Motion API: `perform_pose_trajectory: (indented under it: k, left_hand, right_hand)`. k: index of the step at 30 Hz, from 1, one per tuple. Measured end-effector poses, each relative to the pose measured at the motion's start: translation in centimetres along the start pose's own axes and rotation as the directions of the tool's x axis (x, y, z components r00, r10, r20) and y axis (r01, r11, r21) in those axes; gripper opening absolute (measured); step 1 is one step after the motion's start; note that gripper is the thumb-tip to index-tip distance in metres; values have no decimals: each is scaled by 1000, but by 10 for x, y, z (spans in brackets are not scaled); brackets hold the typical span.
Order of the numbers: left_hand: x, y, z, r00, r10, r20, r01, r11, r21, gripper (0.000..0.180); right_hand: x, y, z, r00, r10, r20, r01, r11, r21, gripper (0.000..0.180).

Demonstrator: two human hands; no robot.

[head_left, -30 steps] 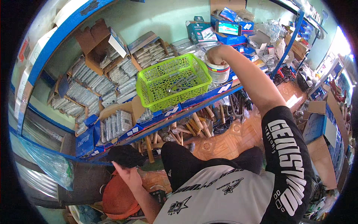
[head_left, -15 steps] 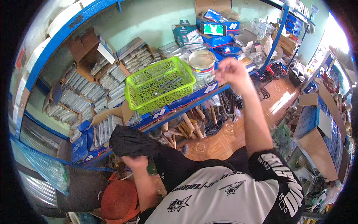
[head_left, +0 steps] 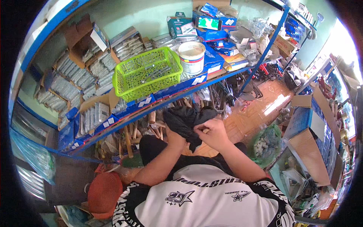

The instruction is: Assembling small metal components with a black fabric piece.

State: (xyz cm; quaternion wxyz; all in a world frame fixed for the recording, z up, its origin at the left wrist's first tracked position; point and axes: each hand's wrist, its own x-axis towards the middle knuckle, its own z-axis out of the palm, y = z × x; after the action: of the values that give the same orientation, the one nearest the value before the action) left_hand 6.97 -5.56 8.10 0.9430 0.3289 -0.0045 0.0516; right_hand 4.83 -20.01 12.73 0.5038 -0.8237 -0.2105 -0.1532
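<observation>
The black plastic bag (head_left: 187, 121) sits at the centre of the view, bunched and crumpled, held up in front of the person's chest and just below the blue shelf edge (head_left: 177, 94). The right hand (head_left: 211, 133) pinches a fold of it between thumb and fingertips at the bag's 4 o'clock side. The left hand (head_left: 173, 135) is closed under the bag at about 7 o'clock, mostly hidden by the film, so only its grip from beneath can be told, not how the fingers lie.

Judging from this hold, the hands appear to be working the mouth of the bag apart. It would go best with the left hand keeping the bulk steady while the right rubs one layer off the other at the edge, pulling gently so the thin film does not tear.

At 11 o'clock from the bag, on the shelf, stands a lime-green plastic basket (head_left: 147, 73) with a few dark metal pieces in it. At 12 o'clock, just beside the basket, is a white paint bucket (head_left: 191, 56), and beyond it blue cardboard boxes (head_left: 211, 34). Wooden tool handles (head_left: 128, 138) lean under the shelf at 9 o'clock. A green mesh sack (head_left: 266, 145) lies on the tiled floor at 3 o'clock, with open cartons (head_left: 308, 151) further out. An orange-red round stool (head_left: 104, 195) sits at 8 o'clock.
</observation>
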Motion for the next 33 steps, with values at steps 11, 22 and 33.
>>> perform_pose_trajectory:
  k: [11, 22, 33]
  left_hand:
    - [-23, -9, 3, 967, -232, 103, 231, 973, 20, 29]
    - [-34, -14, -15, 889, -306, 342, 256, 949, 183, 60]
    - [-26, -3, -36, 861, -256, 440, 449, 789, -419, 76]
  right_hand:
    - [-35, -6, -15, 999, -45, -31, 46, 998, 31, 11]
    - [-13, 1, -11, 998, -39, 42, 41, 998, -44, 10]
    - [-3, -18, 1, 965, -220, 142, 231, 971, -68, 28]
